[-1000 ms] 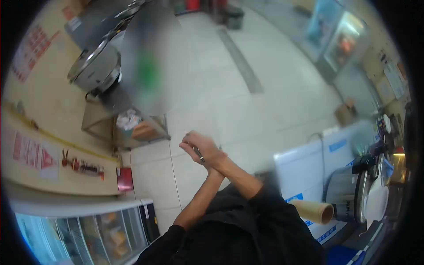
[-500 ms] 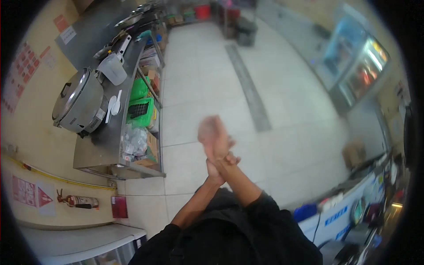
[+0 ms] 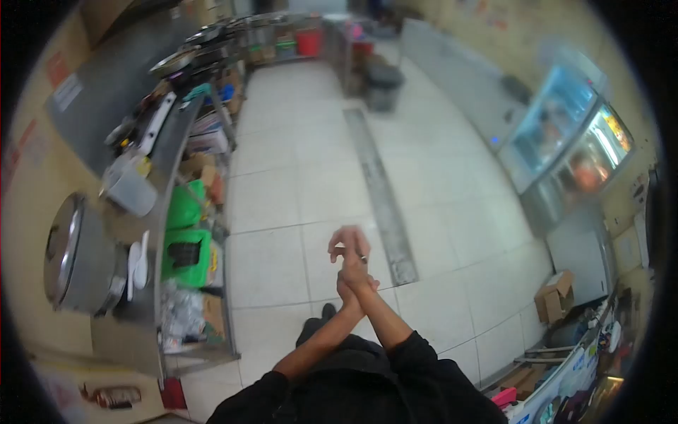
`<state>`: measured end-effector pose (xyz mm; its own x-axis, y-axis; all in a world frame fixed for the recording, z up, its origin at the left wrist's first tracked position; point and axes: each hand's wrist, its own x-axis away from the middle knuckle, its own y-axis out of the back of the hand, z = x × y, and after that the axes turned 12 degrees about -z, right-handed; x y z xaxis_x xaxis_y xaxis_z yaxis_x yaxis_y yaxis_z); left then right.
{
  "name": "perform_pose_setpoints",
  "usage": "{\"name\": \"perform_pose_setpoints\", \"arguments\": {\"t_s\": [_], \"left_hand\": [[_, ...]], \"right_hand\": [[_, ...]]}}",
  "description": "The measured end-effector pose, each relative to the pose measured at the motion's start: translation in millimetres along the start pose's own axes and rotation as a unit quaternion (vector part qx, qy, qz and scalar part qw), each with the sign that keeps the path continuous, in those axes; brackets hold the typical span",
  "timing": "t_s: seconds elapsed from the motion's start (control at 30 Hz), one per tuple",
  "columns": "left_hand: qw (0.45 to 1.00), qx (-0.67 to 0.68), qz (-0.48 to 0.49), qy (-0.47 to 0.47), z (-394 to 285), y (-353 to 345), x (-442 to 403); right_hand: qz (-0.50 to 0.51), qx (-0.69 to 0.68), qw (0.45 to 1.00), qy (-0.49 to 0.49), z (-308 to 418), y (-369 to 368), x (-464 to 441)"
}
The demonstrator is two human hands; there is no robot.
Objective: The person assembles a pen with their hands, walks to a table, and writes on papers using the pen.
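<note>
Holding a dark stick [image 3: 364, 259] sideways in the right hand [image 3: 349, 244], with fingers loosely bent.
With the left hand [image 3: 347, 290] wrapped around the right wrist [image 3: 355, 274], farther from the stick.

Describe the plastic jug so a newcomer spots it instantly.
Find the long steel counter along the left wall. Near its close end sits a big lidded metal cooker, and just beyond that is the plastic jug. Its translucent, whitish body sets it apart from the silver cooker.
</note>
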<state>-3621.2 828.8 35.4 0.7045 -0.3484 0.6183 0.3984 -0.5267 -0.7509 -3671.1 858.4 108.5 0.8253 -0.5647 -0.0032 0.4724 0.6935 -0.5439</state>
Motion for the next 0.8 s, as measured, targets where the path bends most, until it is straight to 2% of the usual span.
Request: {"name": "perform_pose_setpoints", "arguments": {"t_s": [0.03,0.07,0.1,0.13,0.17,0.2,0.3,0.33,0.37,0.43,0.47,0.5,0.53,0.57,0.6,0.67,0.73,0.77,0.8], "left_hand": [[0.999,-0.004,-0.016,0.027,6.6,-19.9,-37.2],[0.998,-0.059,-0.019,-0.008,16.5,-29.0,-73.6],[0.997,-0.081,-0.018,0.007,24.2,-47.5,-91.3],[0.99,-0.127,-0.041,-0.037,32.7,-66.9,-109.8],[0.979,-0.173,-0.06,-0.085,43.4,-85.9,-127.7],[0.964,-0.217,-0.072,-0.134,55.9,-105.7,-146.1],[0.899,-0.323,-0.084,-0.282,98.4,-166.6,-201.9],[0.899,-0.335,-0.068,-0.274,107.7,-182.4,-212.8],[0.829,-0.373,0.132,-0.395,116.2,-200.2,-220.8],[0.711,-0.38,0.329,-0.492,140.1,-248.9,-271.8],[0.527,-0.456,0.54,-0.472,151.6,-275.6,-310.1],[0.297,-0.493,0.705,-0.415,161.1,-299.3,-351.9],[0.297,-0.449,0.717,-0.443,169.0,-316.2,-403.9],[0.237,-0.398,0.72,-0.517,169.8,-366.2,-430.7],[0.188,-0.44,0.73,-0.488,176.2,-373.6,-491.5],[0.272,-0.596,0.581,-0.482,165.9,-412.8,-566.9],[0.302,-0.65,0.423,-0.554,164.6,-487.2,-571.1],[0.339,-0.615,0.457,-0.546,178.2,-497.8,-583.5],[0.372,-0.578,0.491,-0.535,191.9,-507.9,-596.3]], "right_hand": [[0.017,0.08,0.994,0.069,7.3,6.4,-36.2],[0.009,0.103,0.99,0.1,11.6,20.1,-67.8],[-0.017,0.099,0.989,0.106,17.1,36.8,-96.9],[-0.043,0.179,0.968,0.168,23.4,54.3,-126.5],[-0.07,0.258,0.937,0.226,31.4,72.5,-155.0],[-0.031,0.352,0.867,0.351,48.7,90.5,-183.2],[-0.155,0.398,0.84,0.336,55.2,162.8,-272.7],[-0.234,0.36,0.865,0.259,53.2,192.8,-308.2],[-0.248,0.359,0.858,0.27,46.0,219.4,-348.6],[-0.327,0.408,0.824,0.219,27.9,268.1,-417.3],[-0.261,0.433,0.845,0.174,24.2,282.2,-445.6],[-0.212,0.474,0.846,0.124,22.8,288.8,-470.1],[-0.178,0.307,0.934,0.044,8.4,304.7,-499.2],[-0.253,0.109,0.939,-0.204,27.7,303.8,-526.8],[-0.297,-0.079,0.893,-0.33,11.7,333.1,-556.7],[-0.312,-0.077,0.894,-0.312,27.0,340.1,-590.3],[-0.321,-0.024,0.905,-0.279,70.0,338.0,-641.8],[-0.32,-0.017,0.906,-0.277,65.8,351.1,-674.9],[-0.3,-0.094,0.904,-0.291,45.6,372.1,-715.6]]}}
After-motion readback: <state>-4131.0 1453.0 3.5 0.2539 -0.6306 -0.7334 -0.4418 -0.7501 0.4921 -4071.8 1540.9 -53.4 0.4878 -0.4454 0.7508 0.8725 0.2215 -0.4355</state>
